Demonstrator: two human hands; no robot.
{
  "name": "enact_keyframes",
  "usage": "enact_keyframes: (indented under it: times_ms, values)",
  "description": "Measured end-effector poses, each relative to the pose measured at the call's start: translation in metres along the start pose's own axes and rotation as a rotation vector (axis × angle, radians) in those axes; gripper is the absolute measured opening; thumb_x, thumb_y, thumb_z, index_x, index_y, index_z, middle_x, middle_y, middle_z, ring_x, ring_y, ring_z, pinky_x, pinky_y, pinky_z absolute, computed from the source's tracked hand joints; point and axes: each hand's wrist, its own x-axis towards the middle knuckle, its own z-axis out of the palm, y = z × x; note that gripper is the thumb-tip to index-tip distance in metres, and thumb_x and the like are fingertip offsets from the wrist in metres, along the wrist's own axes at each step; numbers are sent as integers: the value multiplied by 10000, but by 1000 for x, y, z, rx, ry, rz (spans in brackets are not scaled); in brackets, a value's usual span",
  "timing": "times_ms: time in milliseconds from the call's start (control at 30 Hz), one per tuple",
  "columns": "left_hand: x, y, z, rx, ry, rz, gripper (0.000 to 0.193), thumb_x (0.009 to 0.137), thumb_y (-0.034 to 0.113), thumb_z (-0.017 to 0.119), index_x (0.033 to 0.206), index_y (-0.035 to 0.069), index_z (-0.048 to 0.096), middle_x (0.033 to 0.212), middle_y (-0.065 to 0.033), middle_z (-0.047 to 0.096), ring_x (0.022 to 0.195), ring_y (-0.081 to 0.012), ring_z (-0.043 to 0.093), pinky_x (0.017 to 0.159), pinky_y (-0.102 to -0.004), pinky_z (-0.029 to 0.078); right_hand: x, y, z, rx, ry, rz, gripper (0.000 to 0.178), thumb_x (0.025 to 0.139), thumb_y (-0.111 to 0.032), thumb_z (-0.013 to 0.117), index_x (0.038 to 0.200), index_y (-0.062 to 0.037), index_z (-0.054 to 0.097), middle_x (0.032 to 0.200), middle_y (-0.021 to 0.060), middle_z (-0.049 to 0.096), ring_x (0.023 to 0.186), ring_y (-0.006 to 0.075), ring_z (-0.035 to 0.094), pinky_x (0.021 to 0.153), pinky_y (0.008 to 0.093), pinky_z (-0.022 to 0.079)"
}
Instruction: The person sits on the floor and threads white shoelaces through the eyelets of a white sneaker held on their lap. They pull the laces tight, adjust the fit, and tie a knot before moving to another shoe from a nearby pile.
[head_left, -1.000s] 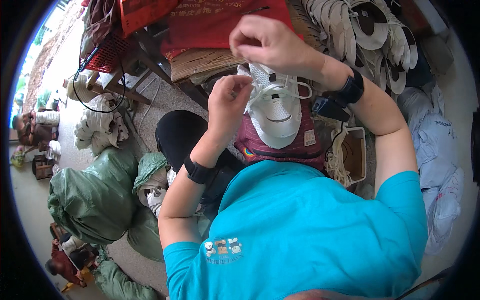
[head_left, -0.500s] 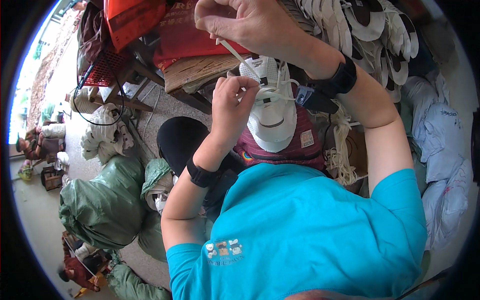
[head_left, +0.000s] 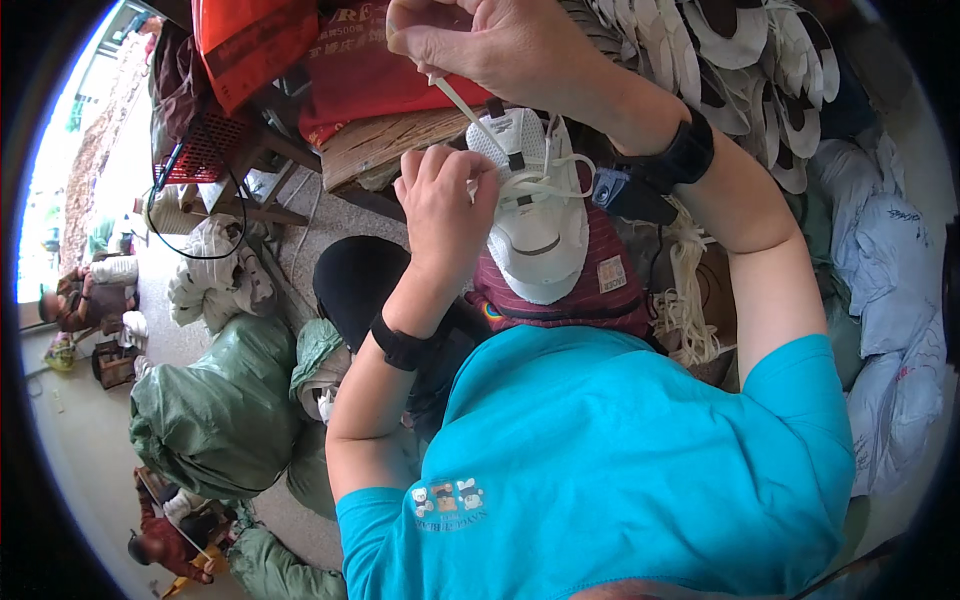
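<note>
A white sneaker [head_left: 540,262] lies across my lap, its toe toward me and its tongue pointing away. A flat white shoelace [head_left: 460,105] runs from its eyelets up to my right hand [head_left: 485,45], raised beyond the shoe with thumb and fingers pinched on it. The far fingertips of that hand are cut off by the picture's top edge. My left hand [head_left: 445,200] is closed just left of the eyelets, thumb and forefinger pinching a pale bit of lace, mostly hidden by the fingers. A loose lace loop [head_left: 580,172] stands out at the shoe's right side.
A wooden bench [head_left: 385,150] with a red bag [head_left: 355,70] stands ahead. Many white shoe parts [head_left: 735,50] hang at the far right, above a bundle of pale laces [head_left: 688,300]. Green sacks [head_left: 215,410] lie left, white sacks [head_left: 890,280] right. Two people sit at the far left.
My left hand has moved left, away from the eyelets, its fingers still closed. My right hand has barely moved, still holding the lace taut. The lace loop at the shoe's right now stands out more.
</note>
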Motion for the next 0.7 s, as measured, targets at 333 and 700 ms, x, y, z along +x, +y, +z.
enact_keyframes:
  times_ms: [333, 700]
  values:
    - [-1, -5, 1, -93, -14, -31, 90, 777, 136, 728, 839, 100, 674, 870, -32, 622, 947, -265, 541, 878, -397, 415, -45, 31, -12, -179, -46, 112, 86, 878, -89, 679, 914, -21, 642, 897, 97, 629, 771, 203, 642, 699, 326, 520]
    - [2, -8, 14, -139, 3, -33, 66, 790, 149, 732, 822, 123, 681, 840, -25, 585, 909, -265, 513, 811, -402, 389, -127, 23, -30, -531, -368, 3, 103, 789, -31, 703, 856, -28, 625, 1168, 124, 586, 1144, 298, 543, 982, 402, 458]
